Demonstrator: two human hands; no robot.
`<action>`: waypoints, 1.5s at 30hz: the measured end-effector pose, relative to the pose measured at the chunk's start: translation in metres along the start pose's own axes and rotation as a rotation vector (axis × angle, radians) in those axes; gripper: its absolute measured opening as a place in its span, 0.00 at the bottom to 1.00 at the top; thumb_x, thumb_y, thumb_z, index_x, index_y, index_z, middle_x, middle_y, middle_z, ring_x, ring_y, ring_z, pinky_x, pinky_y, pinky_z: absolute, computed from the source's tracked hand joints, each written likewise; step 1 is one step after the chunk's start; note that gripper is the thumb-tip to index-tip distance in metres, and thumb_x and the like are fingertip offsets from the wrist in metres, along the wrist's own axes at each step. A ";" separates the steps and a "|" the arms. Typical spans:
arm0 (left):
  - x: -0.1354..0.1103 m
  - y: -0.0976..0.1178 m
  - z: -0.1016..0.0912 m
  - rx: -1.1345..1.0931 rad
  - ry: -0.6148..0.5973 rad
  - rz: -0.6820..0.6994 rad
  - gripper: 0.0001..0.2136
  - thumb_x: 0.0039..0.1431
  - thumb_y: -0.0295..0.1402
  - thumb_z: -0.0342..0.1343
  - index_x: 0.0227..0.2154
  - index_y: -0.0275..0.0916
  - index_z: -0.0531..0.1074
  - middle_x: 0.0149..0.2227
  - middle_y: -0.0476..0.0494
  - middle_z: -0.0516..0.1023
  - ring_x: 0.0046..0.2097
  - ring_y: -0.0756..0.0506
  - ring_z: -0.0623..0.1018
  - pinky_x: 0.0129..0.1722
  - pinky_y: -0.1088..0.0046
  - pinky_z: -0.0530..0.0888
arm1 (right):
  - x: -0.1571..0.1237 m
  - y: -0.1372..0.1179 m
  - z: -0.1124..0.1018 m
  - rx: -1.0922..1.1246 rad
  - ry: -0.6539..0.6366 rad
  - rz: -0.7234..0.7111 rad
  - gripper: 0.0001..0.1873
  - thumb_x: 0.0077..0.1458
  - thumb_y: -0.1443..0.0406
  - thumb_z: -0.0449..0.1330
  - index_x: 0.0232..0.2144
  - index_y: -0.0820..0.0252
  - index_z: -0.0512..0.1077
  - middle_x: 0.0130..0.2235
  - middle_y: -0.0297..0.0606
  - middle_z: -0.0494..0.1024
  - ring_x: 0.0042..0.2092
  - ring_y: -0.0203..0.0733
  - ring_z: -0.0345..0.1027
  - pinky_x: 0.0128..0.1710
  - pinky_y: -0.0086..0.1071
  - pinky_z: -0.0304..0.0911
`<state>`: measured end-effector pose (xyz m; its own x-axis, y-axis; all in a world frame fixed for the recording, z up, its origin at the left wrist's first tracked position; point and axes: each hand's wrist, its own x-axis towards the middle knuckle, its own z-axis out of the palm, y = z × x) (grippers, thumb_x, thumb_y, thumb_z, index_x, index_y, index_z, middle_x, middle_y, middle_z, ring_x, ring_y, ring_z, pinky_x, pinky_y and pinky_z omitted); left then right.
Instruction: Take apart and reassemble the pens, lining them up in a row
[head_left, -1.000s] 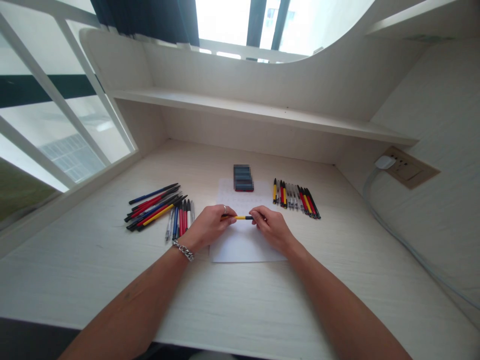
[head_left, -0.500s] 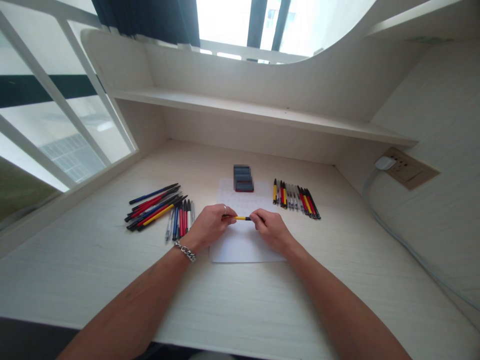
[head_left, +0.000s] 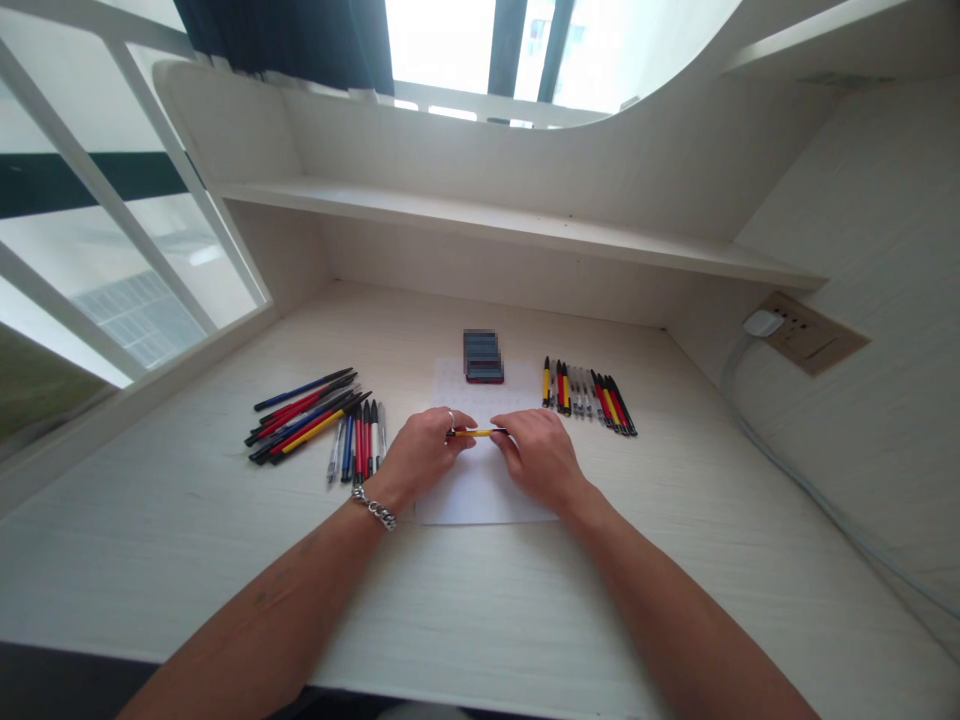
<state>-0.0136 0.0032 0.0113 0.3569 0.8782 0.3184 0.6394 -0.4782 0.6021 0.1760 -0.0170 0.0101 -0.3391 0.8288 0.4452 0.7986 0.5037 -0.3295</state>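
A yellow pen with black ends (head_left: 472, 433) lies level between my two hands, above a sheet of white paper (head_left: 480, 495). My left hand (head_left: 427, 445), with a ring and a chain bracelet, pinches its left end. At its right end, the thumb and fingers of my right hand (head_left: 540, 450) close on the black part. Just left of my left hand, a row of pens (head_left: 358, 445) in clear, blue, red and white lies side by side. Beyond the paper's top edge is a dark, blurred rectangular object (head_left: 483, 356).
Farther left lies a loose pile of pens (head_left: 304, 415), mostly black, red, blue and yellow. To the right of the paper, more pens (head_left: 589, 395) form a row. A shelf (head_left: 525, 228) spans the back of the desk. A plug and cable (head_left: 765, 322) hang at the right wall.
My right hand has shifted its grip, its fingers now reaching over the pen's right end from above. The left hand still holds the other end. The view has moved slightly.
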 end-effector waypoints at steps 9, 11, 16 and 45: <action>0.000 0.009 -0.006 -0.227 0.114 -0.036 0.25 0.49 0.32 0.60 0.51 0.43 0.63 0.40 0.47 0.76 0.36 0.49 0.76 0.39 0.71 0.74 | -0.001 -0.005 0.005 0.381 0.058 0.044 0.18 0.56 0.72 0.50 0.48 0.55 0.65 0.42 0.41 0.74 0.43 0.43 0.67 0.44 0.38 0.61; 0.001 0.005 -0.008 -0.212 0.128 -0.054 0.24 0.49 0.33 0.60 0.51 0.42 0.64 0.41 0.45 0.76 0.35 0.49 0.76 0.37 0.71 0.74 | 0.005 0.004 0.000 0.694 0.183 0.206 0.13 0.53 0.70 0.54 0.42 0.56 0.67 0.38 0.38 0.73 0.37 0.39 0.68 0.39 0.35 0.63; 0.002 -0.008 -0.005 -0.133 -0.016 -0.056 0.13 0.51 0.35 0.57 0.41 0.40 0.72 0.36 0.46 0.77 0.34 0.48 0.75 0.37 0.71 0.73 | 0.016 0.027 -0.014 1.414 0.335 0.547 0.11 0.51 0.56 0.57 0.28 0.59 0.67 0.23 0.30 0.65 0.21 0.30 0.56 0.21 0.28 0.55; 0.001 -0.018 -0.008 -0.043 -0.070 -0.118 0.11 0.51 0.35 0.55 0.38 0.41 0.75 0.34 0.47 0.78 0.35 0.47 0.76 0.38 0.71 0.72 | 0.013 0.045 -0.023 1.726 0.272 0.644 0.31 0.49 0.38 0.47 0.21 0.58 0.69 0.14 0.27 0.57 0.15 0.29 0.46 0.15 0.26 0.43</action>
<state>-0.0297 0.0129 0.0069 0.3282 0.9247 0.1926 0.6509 -0.3692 0.6634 0.2192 0.0107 0.0200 -0.0091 0.9995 -0.0293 -0.6280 -0.0285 -0.7777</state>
